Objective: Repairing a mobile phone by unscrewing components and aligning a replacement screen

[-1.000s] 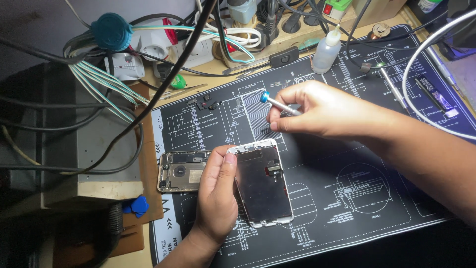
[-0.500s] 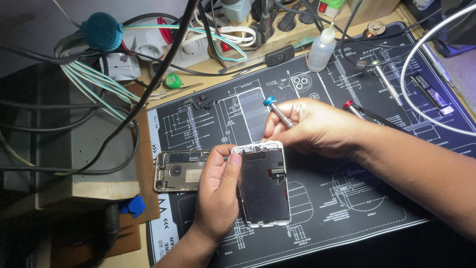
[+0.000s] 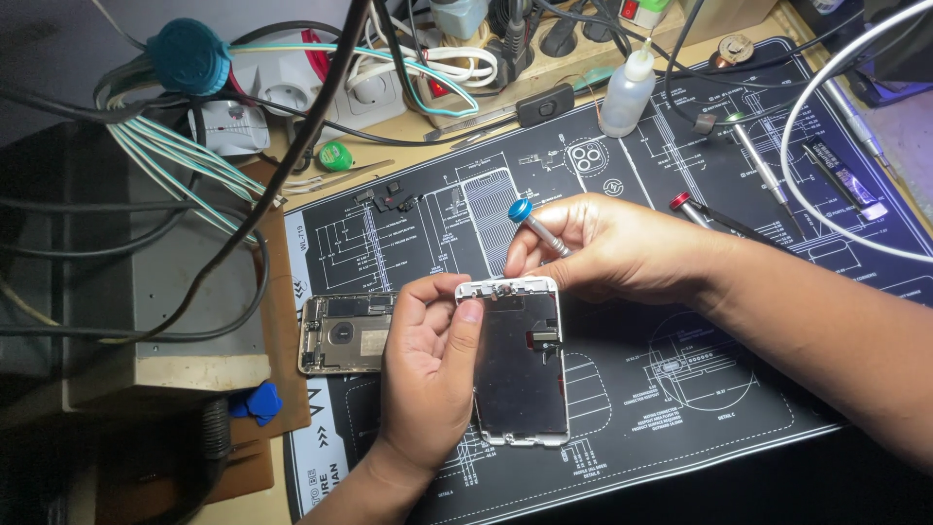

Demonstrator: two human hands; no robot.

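Right hand (image 3: 622, 248) closed in a pinch grip on a slim screwdriver (image 3: 540, 231), blue cap up and to the left, tip hidden behind the fingers at the far edge of the screen (image 3: 520, 365). Left hand (image 3: 432, 374) pressed on the left side of the screen, thumb (image 3: 465, 335) laid over its far-left corner, fingers curled at the edge, pinning rather than enclosing it. The screen lay back-side up on the dark mat (image 3: 680, 389) in the middle of the desk, metal plate and small brackets exposed.

To work well here, the driver probably had to stand square on the fastener with light downward pressure, the left hand keeping the panel from sliding; the thin flex parts near the far edge looked easy to tear.

Just left of the screen lay the open phone body (image 3: 345, 333), touching the left hand. On the far right lay a red-capped driver (image 3: 709, 216), more tools (image 3: 768, 175) and a white bottle (image 3: 627, 92). Blue picks (image 3: 255, 402) lay near left. Cables (image 3: 292, 165) crossed the far left, and a white loop (image 3: 826, 146) overhung the right, both liable to snag an arm.
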